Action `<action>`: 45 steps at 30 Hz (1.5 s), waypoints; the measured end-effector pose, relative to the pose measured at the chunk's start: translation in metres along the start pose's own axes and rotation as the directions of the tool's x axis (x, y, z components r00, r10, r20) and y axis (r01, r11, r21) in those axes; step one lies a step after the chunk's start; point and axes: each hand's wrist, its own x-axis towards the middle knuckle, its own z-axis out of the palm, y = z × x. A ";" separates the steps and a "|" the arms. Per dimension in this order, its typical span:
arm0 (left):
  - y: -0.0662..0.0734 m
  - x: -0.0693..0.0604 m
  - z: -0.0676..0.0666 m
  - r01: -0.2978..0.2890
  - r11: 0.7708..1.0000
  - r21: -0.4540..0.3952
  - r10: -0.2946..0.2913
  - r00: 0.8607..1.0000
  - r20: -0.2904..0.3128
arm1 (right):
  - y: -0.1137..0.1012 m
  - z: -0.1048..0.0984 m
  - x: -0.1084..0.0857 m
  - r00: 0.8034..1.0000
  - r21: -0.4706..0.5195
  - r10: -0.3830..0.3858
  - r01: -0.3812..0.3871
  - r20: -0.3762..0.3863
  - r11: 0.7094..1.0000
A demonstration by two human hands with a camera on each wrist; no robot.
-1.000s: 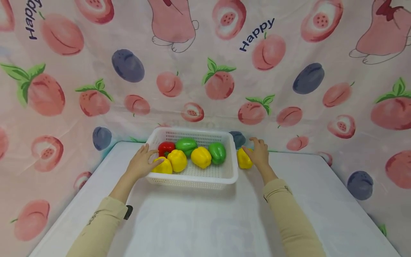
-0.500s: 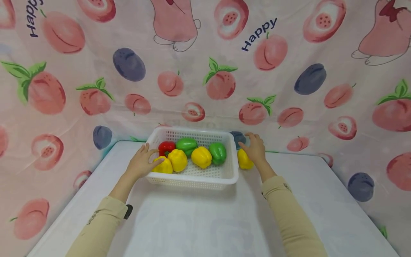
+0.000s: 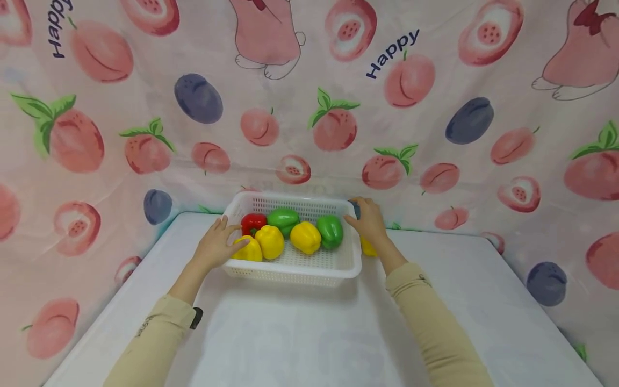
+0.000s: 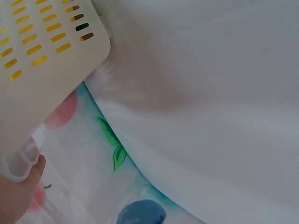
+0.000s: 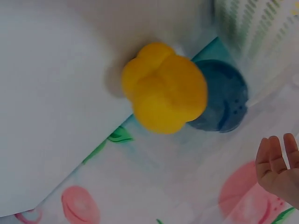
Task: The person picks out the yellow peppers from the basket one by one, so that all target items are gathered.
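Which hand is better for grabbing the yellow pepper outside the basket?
Probably the right hand: it's near that yellow pepper, at the same end of the basket. The left hand is at the opposite end.

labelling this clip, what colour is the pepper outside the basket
Yellow; the pepper shows best in the right wrist view.

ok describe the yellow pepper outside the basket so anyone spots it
Find the white basket on the table. Beside its right end, near the right hand, sits a yellow pepper. It is the only pepper outside the basket.
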 end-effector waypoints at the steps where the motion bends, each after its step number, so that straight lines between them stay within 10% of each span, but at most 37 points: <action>1: 0.001 0.000 -0.001 0.001 1.000 0.000 -0.001 1.000 -0.002 | -0.004 0.000 0.000 1.000 0.009 -0.010 0.010 0.004 1.000; 24: -0.004 -0.002 0.002 0.008 1.000 0.015 -0.009 1.000 0.022 | -0.052 0.033 -0.010 0.962 0.015 0.023 -0.028 0.272 0.999; 45: -0.001 -0.001 -0.001 -0.007 1.000 0.001 0.007 1.000 0.022 | -0.067 0.057 -0.014 0.961 -0.020 0.041 -0.037 0.273 0.999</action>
